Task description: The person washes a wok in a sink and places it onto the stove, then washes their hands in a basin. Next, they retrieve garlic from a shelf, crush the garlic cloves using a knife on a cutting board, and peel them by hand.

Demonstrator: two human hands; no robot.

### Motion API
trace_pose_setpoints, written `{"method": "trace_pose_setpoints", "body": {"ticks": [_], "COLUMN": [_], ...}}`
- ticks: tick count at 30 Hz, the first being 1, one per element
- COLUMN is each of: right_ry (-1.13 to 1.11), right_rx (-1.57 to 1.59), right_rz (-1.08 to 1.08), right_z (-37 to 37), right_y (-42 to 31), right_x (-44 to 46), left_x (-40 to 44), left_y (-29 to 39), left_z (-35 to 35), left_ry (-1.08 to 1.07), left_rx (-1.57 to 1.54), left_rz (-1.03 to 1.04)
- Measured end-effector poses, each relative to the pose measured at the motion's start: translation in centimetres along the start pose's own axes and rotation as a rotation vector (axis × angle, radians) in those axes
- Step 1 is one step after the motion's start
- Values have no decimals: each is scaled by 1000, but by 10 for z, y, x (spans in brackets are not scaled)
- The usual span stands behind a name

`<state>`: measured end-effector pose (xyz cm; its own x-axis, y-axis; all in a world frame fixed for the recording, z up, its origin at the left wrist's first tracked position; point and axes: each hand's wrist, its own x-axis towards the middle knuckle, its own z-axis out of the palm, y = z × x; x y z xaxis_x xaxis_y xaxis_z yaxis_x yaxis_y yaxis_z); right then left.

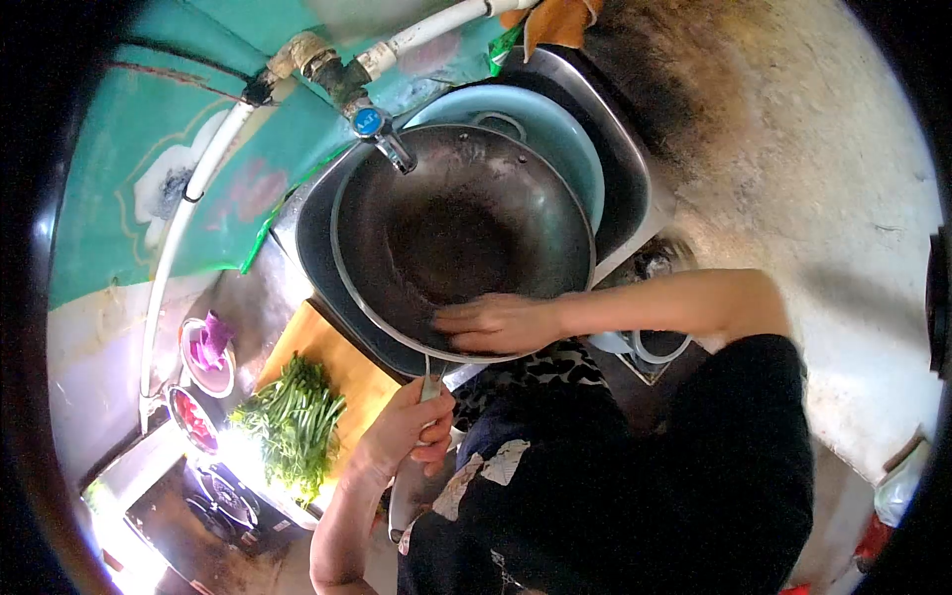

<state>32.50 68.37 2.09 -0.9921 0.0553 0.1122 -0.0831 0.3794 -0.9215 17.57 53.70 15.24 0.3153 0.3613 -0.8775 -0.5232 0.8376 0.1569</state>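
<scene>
A large dark wok (540,218) rests over the sink, tilted slightly, above a pale blue basin (583,139). My left hand (412,426) is closed around the wok's handle (430,385) at the near side. Inside the wok, close to its near rim, my right hand (501,323) lies against the inner surface with its fingers stretched out. Those fingers are a little blurred, and what is under the palm is hidden. The tap (392,149) with a blue cap juts over the wok's far left edge; I cannot make out any running water.
Left of the sink, a wooden board (362,387) carries chopped green vegetables (293,421). Beyond it stand a bowl with purple pieces (209,352) and a bowl with red pieces (193,421). A white pipe (210,169) runs along the wall. The metal sink rim (640,198) surrounds the basin.
</scene>
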Motion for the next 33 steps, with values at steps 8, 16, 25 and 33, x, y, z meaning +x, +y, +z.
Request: {"method": "trace_pose_setpoints", "body": {"ticks": [8, 16, 25, 33], "right_ry": [-52, -176, -147, -32], "right_rx": [-670, -302, -240, -411], "right_rz": [98, 138, 376, 508], "right_z": [-43, -10, -5, -17], "right_y": [110, 35, 12, 57], "right_x": [48, -12, 12, 31], "left_x": [-3, -2, 0, -4], "left_y": [6, 3, 3, 6], "left_z": [0, -2, -3, 1], "left_ry": [-41, -32, -7, 9], "left_rx": [36, 16, 29, 17], "left_rz": [-6, -28, -36, -28]}}
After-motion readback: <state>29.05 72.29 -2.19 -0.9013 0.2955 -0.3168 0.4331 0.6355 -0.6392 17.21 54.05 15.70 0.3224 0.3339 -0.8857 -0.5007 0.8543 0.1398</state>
